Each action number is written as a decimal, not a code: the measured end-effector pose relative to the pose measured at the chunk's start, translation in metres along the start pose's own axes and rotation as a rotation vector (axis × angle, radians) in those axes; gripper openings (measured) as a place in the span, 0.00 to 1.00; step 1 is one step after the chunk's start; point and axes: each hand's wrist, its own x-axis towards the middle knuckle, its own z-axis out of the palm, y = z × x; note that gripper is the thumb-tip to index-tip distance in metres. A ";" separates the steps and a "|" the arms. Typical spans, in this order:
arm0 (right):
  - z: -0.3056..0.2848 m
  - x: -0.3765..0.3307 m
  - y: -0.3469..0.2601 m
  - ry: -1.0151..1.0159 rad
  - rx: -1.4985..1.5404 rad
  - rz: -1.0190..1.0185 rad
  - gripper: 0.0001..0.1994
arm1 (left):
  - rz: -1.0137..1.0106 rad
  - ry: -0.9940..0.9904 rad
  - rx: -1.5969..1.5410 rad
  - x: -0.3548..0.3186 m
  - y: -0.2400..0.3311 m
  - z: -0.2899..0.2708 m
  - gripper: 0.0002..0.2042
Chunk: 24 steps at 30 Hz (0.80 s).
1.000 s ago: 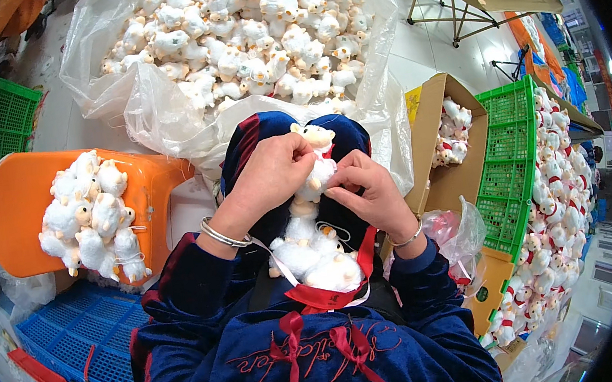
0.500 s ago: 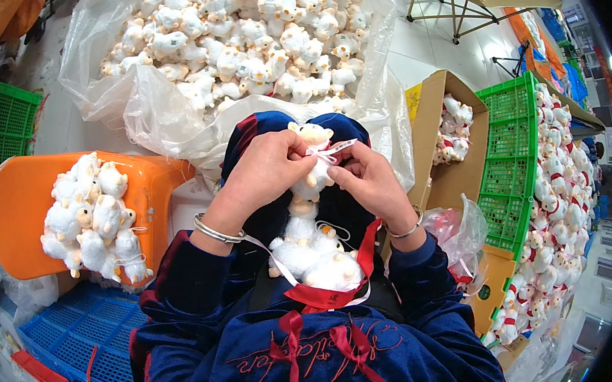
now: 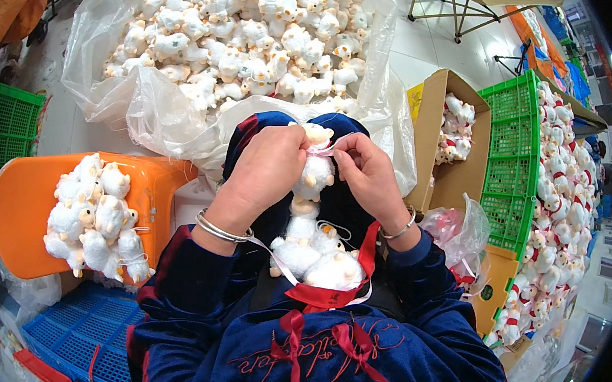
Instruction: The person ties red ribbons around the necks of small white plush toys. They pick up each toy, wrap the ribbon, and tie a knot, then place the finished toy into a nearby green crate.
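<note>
- Both hands gripped one white plush toy [image 3: 314, 176] above the lap: left hand [image 3: 267, 171] wrapped round its body, right hand [image 3: 365, 170] pinching a pale ribbon [image 3: 335, 148] at its neck.
- Wrists bent inward, knuckles up.
- More plush toys [image 3: 317, 254] lay in the lap; an orange stool [image 3: 25, 211] stood left, a cardboard box [image 3: 440, 142] right.

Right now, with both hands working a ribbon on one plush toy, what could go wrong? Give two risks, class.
1. The left hand and right hand pinch a thin pale ribbon at the white plush toy; it may slip loose.
2. Several plush toys in the lap lie unsecured and could roll off toward the blue crate.
</note>
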 end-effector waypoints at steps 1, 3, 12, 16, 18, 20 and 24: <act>0.001 0.001 0.000 0.009 0.005 -0.010 0.05 | 0.003 0.002 0.028 0.001 0.002 0.000 0.06; 0.003 0.003 -0.001 0.026 0.016 -0.031 0.04 | 0.027 0.007 0.085 0.004 0.002 -0.001 0.06; 0.010 0.005 -0.016 0.158 -0.207 -0.277 0.02 | -0.012 -0.088 0.146 0.011 0.014 -0.011 0.09; 0.010 0.006 -0.011 0.094 -0.195 -0.320 0.02 | 0.000 -0.042 0.263 0.008 0.020 -0.009 0.10; 0.012 0.009 -0.003 0.098 -0.119 -0.268 0.02 | 0.013 -0.018 0.301 0.009 0.022 -0.008 0.10; 0.010 0.009 0.002 0.107 -0.167 -0.213 0.03 | 0.039 0.032 0.316 0.009 0.020 -0.004 0.09; 0.011 0.012 0.009 0.130 -0.199 -0.208 0.04 | 0.058 0.033 0.251 0.010 0.016 0.001 0.07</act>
